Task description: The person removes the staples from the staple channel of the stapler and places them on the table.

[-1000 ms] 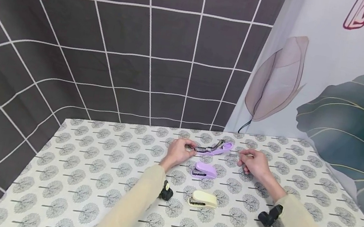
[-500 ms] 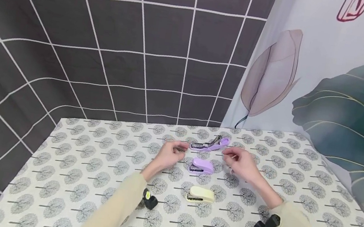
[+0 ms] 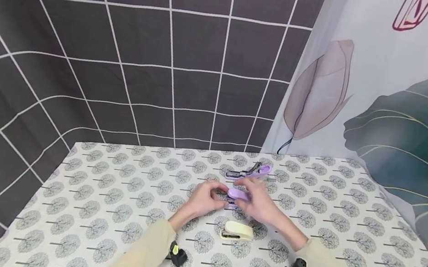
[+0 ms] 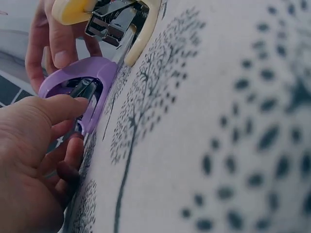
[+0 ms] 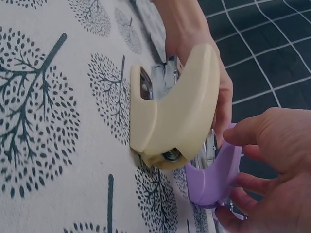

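Purple stapler (image 3: 237, 194) sits between a cream stapler (image 3: 238, 231) and an unfolded stapler (image 3: 263, 171) on the table (image 3: 103, 209); fingers of the right hand (image 3: 262, 201) clamp its rear, those of the left hand (image 3: 202, 199) pinch its front.

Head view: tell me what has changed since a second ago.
Both hands came nearer the person: the left hand from the open stapler's left end, the right hand also moving left. Now both are at the middle stapler, the right holding its top and the left gripping its left end. The open stapler and the cream stapler stayed put.
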### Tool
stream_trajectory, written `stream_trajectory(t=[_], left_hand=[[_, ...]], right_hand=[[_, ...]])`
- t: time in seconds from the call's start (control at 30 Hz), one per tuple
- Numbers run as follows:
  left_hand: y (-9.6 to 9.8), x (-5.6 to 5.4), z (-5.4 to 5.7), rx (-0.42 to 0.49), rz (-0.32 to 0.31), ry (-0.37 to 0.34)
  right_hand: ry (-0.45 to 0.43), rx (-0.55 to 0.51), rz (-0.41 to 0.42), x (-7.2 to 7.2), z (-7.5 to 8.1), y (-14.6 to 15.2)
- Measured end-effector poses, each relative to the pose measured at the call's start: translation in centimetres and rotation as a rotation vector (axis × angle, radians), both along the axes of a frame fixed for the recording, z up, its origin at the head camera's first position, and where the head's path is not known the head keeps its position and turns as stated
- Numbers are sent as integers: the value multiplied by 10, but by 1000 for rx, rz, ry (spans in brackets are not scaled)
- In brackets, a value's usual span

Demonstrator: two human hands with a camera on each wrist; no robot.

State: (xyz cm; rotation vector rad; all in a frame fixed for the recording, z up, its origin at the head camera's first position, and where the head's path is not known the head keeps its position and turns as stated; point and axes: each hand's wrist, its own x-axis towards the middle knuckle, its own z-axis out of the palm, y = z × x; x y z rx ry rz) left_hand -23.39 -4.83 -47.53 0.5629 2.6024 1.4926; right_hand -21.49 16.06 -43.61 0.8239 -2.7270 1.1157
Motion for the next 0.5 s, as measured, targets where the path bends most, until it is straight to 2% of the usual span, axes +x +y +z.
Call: stream_trajectory(t=[0.3, 0.5], left_hand=[[4, 3, -2, -116, 32, 131], [6, 3, 0, -157, 33, 183]], right_hand=[[34, 40, -5, 1, -3, -11], [60, 60, -8, 0, -1, -12]])
